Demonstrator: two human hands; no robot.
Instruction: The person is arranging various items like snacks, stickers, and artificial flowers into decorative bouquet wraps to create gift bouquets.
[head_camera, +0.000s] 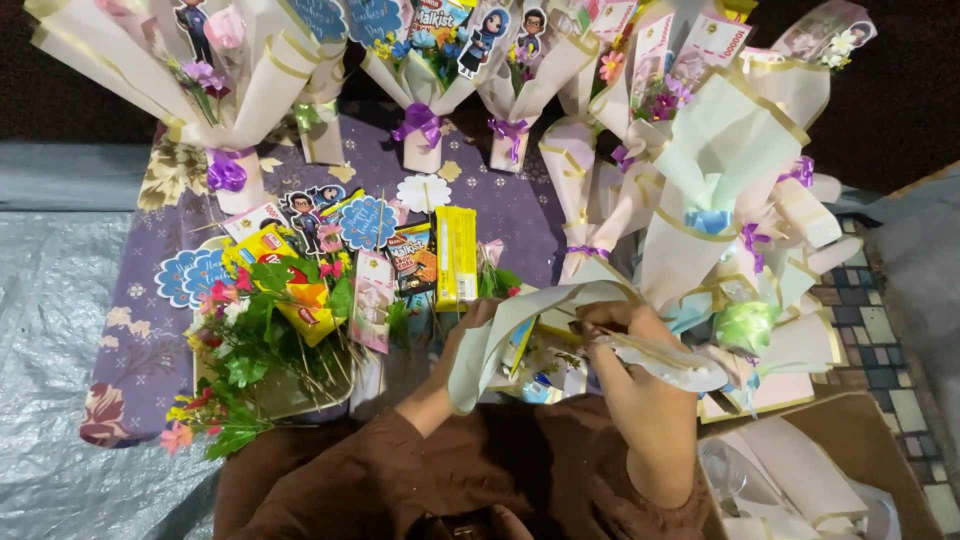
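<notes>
Purple floral cloth (520, 215), crowded; both hands, left hand (462, 340) and right hand (640, 390), clamped on wrapping paper (520, 310) – wrap may tear or crease if tugged

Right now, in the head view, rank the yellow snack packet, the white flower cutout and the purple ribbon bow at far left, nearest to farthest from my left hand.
1. Yellow snack packet, just above the left hand.
2. White flower cutout, farther up.
3. Purple ribbon bow, far upper left.

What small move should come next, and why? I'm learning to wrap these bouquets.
Probably fold the loose wrapping paper closed around the bundle: the left hand holds its open edge, while the right hand grips the sticks inside.
</notes>
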